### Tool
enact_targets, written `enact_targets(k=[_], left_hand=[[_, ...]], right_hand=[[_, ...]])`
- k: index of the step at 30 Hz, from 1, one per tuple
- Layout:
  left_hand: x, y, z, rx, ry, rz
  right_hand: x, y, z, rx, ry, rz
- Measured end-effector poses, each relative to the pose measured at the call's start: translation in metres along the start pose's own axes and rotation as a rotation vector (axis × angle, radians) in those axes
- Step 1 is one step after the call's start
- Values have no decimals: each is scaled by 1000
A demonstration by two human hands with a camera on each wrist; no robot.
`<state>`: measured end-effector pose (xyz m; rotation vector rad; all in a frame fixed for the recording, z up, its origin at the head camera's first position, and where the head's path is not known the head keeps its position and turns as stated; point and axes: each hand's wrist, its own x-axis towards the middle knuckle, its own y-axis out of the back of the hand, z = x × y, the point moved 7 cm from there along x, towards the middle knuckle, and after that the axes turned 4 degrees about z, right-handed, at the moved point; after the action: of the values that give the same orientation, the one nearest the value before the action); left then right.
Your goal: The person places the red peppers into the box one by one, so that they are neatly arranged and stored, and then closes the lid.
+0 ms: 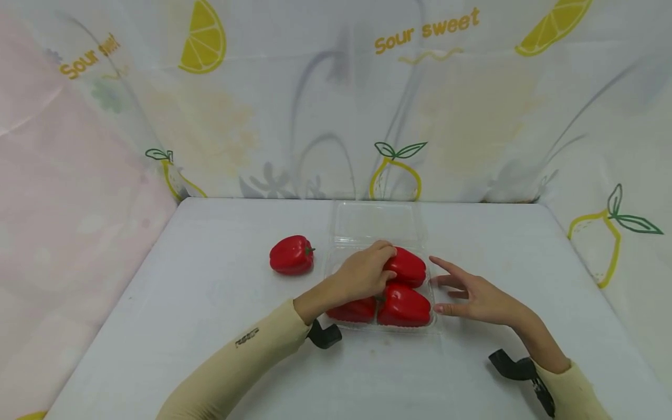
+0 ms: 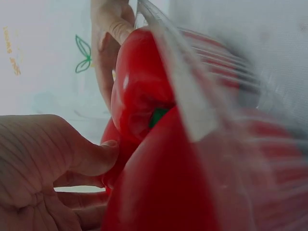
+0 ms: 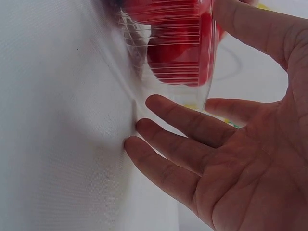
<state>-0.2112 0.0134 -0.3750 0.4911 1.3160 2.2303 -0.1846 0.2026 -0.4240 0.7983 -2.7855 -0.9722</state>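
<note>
My left hand [image 1: 362, 271] reaches over a clear plastic box [image 1: 332, 262] and grips a red bell pepper [image 1: 409, 267] in its back right part. In the left wrist view, the thumb [image 2: 103, 156] lies against that pepper, partly hidden behind another. Two more red bell peppers sit in the front of the box: one at the right [image 1: 404, 308], one at the left [image 1: 354, 311], partly under the wrist. My right hand [image 1: 480, 298] is beside the box's right side, fingers spread and holding nothing. In the right wrist view, the fingers [image 3: 178, 144] are close to the box's ribbed wall [image 3: 175, 53].
Another red bell pepper [image 1: 291, 255] lies on the white table [image 1: 220, 303] left of the box, its green stem toward the right. The box's clear lid [image 1: 375, 220] is folded back behind it. A fruit-patterned cloth [image 1: 325, 105] stands along the table's back edge.
</note>
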Motion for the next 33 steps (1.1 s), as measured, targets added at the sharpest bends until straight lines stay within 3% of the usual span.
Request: enact_targets(k=[7,13,26,33], left_hand=[[0,0,-1,33,12,-36],[-3,1,-4,-25,29,-45],[-8,10,-9,-72,-38,-79],[-8,6,-11,-90,-44,-73]], right_hand=[[0,1,-1,-2,-4,0],[-2,1,0,9,-3,0],[0,-1,-2,20,22,4],[-1,-1,-1,8,24,12]])
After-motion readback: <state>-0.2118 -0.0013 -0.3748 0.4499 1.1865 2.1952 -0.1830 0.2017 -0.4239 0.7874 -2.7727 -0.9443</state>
